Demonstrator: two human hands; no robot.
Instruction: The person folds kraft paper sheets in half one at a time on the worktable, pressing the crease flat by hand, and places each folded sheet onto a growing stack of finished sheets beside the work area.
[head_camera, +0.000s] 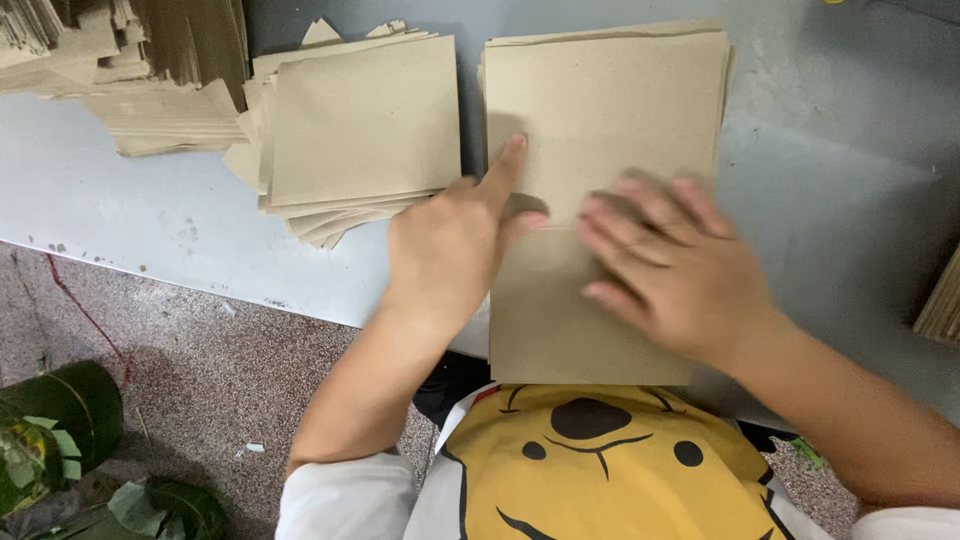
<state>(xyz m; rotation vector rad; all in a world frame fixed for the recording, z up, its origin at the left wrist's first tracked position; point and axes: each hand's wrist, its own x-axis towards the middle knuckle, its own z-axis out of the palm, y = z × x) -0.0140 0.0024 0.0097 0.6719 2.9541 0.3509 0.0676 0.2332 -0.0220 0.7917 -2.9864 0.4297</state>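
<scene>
Both our grips lie flat and wide on the brown paper sheet (590, 300): left hand (450, 250), right hand (675, 265). Uneven pressing could skew it off the paper stack (605, 100) at twelve o'clock, or past the tabletop (120, 210) edge.

Grey table (840, 150): two brown paper-sheet stacks (605, 110) (360, 125), folded-paper heap (150, 90).

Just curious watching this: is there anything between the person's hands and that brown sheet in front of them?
Nothing visible. The left hand and right hand both lie flat on the brown sheet, which rests on the stack.

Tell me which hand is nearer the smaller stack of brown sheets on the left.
Left hand: just right of the smaller stack. Right hand lies farther right, on the larger stack.
</scene>
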